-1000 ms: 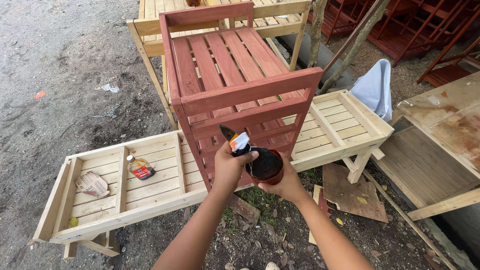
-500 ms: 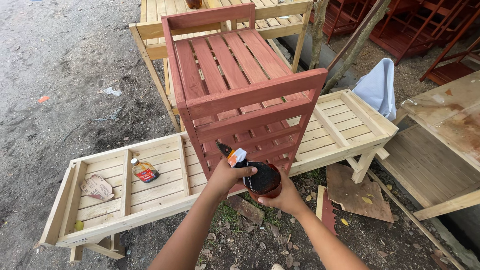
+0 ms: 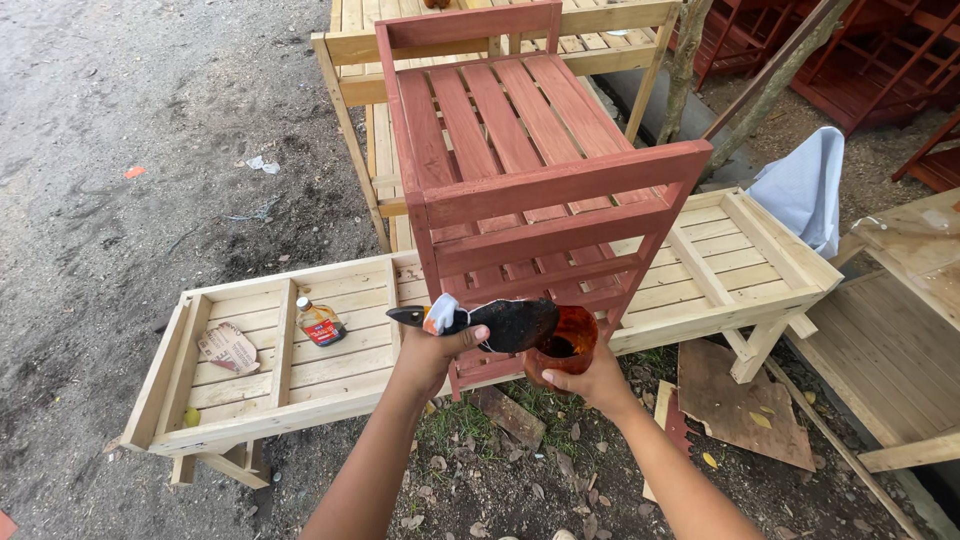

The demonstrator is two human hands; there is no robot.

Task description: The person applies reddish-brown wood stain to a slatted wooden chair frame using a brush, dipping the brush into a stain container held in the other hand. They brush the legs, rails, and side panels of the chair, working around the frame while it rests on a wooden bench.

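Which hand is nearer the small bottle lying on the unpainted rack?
Left. The left hand, holding a brush, is just right of the bottle; the right hand holds a cup farther right.

A small clear bottle (image 3: 321, 323) with an amber fill and a red-and-white label lies tilted on the pale slatted surface (image 3: 300, 375), at about nine o'clock from the frame's centre. Just beside it, toward eight o'clock, rests a crumpled printed paper packet (image 3: 229, 349), whitish with reddish markings.
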